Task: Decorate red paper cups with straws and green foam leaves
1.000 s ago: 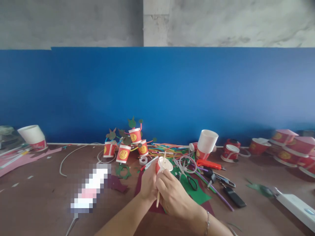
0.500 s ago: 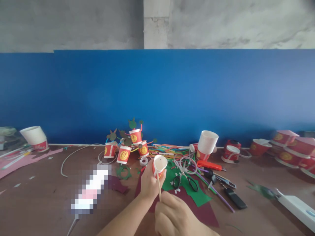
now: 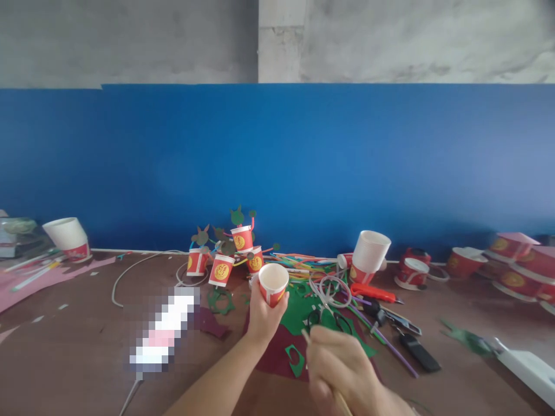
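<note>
My left hand (image 3: 262,316) is wrapped round a red and white paper cup (image 3: 274,278), its open mouth turned up toward me. Lower and to the right, my right hand (image 3: 336,364) is closed on a thin wooden stick (image 3: 341,403); one end pokes out past the fingers and the other below the fist. The stick is apart from the cup. Beneath the hands lie green paper (image 3: 292,315) and dark red paper (image 3: 274,353), with a green cut-out scrap (image 3: 295,360) on top. Black-handled scissors (image 3: 328,312) rest just beyond my right hand, partly hidden by it.
Small cup figures (image 3: 222,270) with pipe-cleaner arms stand at the back. Colourful pipe cleaners (image 3: 299,263), stacked white cups (image 3: 370,253), an orange utility knife (image 3: 373,292) and a black key fob (image 3: 418,351) lie rightward. A blurred-out lit object (image 3: 165,329) lies left.
My right hand and the stick have drawn away from the cup, to the right. The cup has turned: earlier a white face with a dark dot showed, now its open mouth.
</note>
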